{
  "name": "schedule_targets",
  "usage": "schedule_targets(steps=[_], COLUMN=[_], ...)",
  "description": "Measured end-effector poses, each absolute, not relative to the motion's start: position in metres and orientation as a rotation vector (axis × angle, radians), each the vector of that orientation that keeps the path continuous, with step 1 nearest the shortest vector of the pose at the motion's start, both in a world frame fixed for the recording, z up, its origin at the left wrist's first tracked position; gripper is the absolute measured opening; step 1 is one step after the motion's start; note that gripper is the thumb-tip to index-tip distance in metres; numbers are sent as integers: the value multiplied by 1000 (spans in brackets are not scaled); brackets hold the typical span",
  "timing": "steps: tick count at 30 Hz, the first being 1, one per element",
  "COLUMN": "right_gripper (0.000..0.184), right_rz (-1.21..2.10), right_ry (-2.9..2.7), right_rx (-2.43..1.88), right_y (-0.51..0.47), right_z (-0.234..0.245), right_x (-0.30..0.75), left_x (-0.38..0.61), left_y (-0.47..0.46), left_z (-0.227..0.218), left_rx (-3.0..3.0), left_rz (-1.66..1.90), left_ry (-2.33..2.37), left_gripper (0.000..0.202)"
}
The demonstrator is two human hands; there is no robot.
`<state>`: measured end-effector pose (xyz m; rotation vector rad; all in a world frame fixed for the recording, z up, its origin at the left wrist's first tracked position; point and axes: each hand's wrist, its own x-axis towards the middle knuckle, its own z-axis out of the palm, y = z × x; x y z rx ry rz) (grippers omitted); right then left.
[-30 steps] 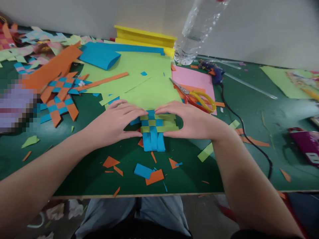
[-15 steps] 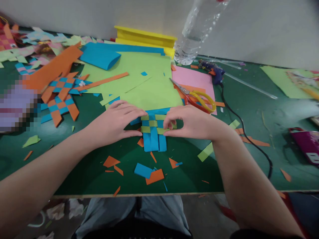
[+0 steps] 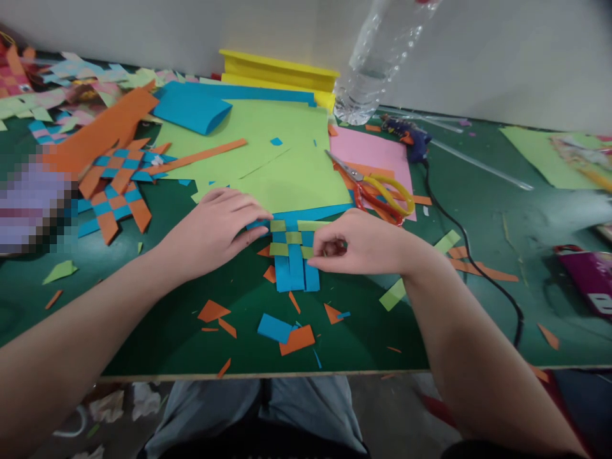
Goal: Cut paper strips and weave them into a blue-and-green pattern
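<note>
A small woven mat (image 3: 292,252) of blue and light green paper strips lies on the green table (image 3: 191,331) in front of me. My left hand (image 3: 215,229) rests flat on its left edge, fingers stretched out and pressing the weave down. My right hand (image 3: 363,245) sits at its right edge, thumb and fingers pinched on the end of a green strip (image 3: 307,252). Blue strip ends hang free toward me below the weave.
Light green sheets (image 3: 268,153) and pink paper (image 3: 377,156) lie behind, with yellow-handled scissors (image 3: 382,191), a glue gun (image 3: 411,140) and its black cord (image 3: 478,268), and a clear bottle (image 3: 377,57). Orange-blue woven pieces (image 3: 117,191) sit left. Paper scraps (image 3: 287,331) litter the front edge.
My right hand has pulled in from lying over the weave's right side to a pinch on a green strip end. My left hand slid slightly left and away from me.
</note>
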<state>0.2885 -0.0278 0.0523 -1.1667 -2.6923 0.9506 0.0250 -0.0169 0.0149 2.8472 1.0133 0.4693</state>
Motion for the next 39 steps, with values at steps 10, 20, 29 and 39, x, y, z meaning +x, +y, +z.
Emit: schedule_targets(steps=[10, 20, 29, 39], right_gripper=[22, 18, 29, 32], right_rz=[943, 1085, 1137, 851], right_ry=[-2724, -2647, -2578, -2717], right_rx=[-1254, -1238, -1299, -1430], right_y=[-25, -26, -26, -25], right_z=[53, 58, 55, 46], right_x=[295, 298, 289, 283], left_x=[25, 26, 24, 25], left_y=[-17, -18, -18, -18], left_z=[12, 13, 9, 9], left_rx=[2870, 2815, 2863, 2858], left_rz=[452, 429, 436, 448], left_ry=[987, 936, 874, 857], left_gripper=[34, 28, 31, 35])
